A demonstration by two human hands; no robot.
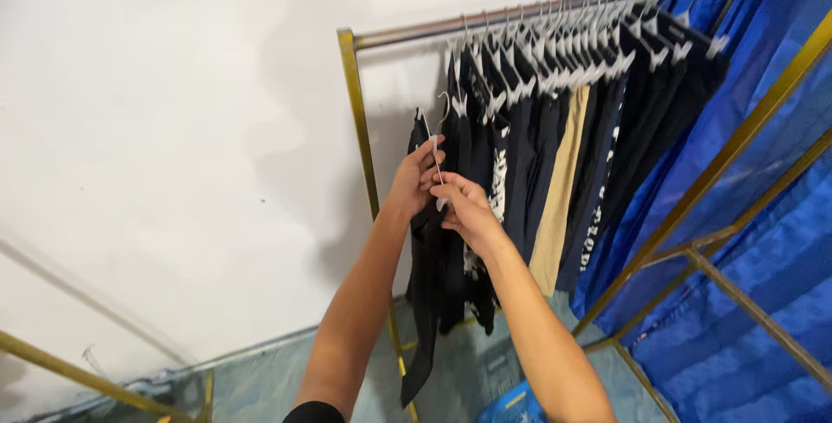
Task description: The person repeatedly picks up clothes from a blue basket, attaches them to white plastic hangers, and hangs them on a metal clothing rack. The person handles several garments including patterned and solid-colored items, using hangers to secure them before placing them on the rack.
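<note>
Both my hands are raised in front of a clothes rack (355,111) with a gold frame and a silver rail. My left hand (414,178) and my right hand (461,204) together grip a white hanger (436,156) that carries a black garment (425,302). The garment hangs down between my forearms, below the rail and off it, at the left end of the rack. Its hook (444,107) points up beside the hung clothes. Several dark garments (520,146) and one tan garment (559,198) hang on white hangers along the rail.
A white wall (173,128) stands behind the rack. Blue fabric (745,215) on a second gold frame (737,146) fills the right side. Another gold bar (78,375) crosses the lower left. The floor (269,380) is pale blue-green.
</note>
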